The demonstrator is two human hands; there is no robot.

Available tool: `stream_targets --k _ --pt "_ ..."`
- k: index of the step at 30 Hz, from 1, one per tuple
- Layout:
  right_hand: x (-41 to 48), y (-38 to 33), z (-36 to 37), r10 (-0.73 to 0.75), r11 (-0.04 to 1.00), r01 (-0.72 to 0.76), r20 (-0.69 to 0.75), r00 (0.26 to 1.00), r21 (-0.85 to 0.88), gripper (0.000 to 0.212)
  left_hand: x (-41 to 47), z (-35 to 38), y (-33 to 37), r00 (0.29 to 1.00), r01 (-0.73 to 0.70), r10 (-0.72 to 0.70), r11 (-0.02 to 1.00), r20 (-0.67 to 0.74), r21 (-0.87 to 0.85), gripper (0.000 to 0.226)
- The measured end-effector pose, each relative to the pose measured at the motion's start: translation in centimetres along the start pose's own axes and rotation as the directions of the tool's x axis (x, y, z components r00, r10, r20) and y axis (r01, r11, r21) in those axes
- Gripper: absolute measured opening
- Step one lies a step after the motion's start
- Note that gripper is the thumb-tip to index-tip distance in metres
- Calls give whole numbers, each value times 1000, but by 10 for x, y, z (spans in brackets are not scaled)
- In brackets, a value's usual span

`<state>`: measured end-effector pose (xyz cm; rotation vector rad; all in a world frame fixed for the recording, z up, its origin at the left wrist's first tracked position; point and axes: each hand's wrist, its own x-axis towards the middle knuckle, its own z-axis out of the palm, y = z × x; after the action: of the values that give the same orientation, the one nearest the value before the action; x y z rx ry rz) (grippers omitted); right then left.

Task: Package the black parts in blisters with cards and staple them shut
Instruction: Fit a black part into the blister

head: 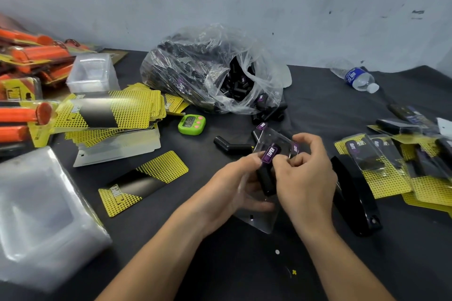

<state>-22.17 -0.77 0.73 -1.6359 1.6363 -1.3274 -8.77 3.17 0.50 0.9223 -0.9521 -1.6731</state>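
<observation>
Head view: the left hand [232,188] cradles the clear blister [264,221] from beneath with curled fingers, thumb near the purple label, apparently to steady the pocket. The right hand [307,178] pinches the black part [265,178] at its labelled end, seemingly seating it; the part sits between both hands, partly inside the blister. 1 loose card [144,183] lies to the left, probably ready to slide in. The stapler [354,193] rests just right of the hands, handy for closing. Finished packs [381,168] pile up further right.
</observation>
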Motion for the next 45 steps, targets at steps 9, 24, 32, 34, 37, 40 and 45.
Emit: stream_targets --k 9,24,32,34,37,40,45 --pt "-11 -8 -9 -343 927 341 14 939 -158 16 6 -8 -7 958 -112 134 989 -255 97 51" --pt "-23 -11 -1 -324 857 367 175 930 -361 35 2 10 -3 984 -149 119 959 -133 -242 37" --pt "-15 -9 -3 -105 991 84 212 972 104 34 4 0 -4 929 -267 262 963 -261 16 48" --pt "-14 -11 -4 -81 991 44 307 948 125 41 5 2 -7 937 -249 256 967 -237 57 43" --pt "-14 -13 -3 -103 994 79 366 925 80 22 7 3 -8 952 -213 210 977 -224 8 48" --pt "-15 -11 2 -114 993 119 293 949 2 17 8 5 -10 960 -169 141 981 -242 -98 29" --pt "-17 -17 11 -117 967 155 185 976 -202 30 11 2 -16 961 -36 -35 968 -273 -249 48"
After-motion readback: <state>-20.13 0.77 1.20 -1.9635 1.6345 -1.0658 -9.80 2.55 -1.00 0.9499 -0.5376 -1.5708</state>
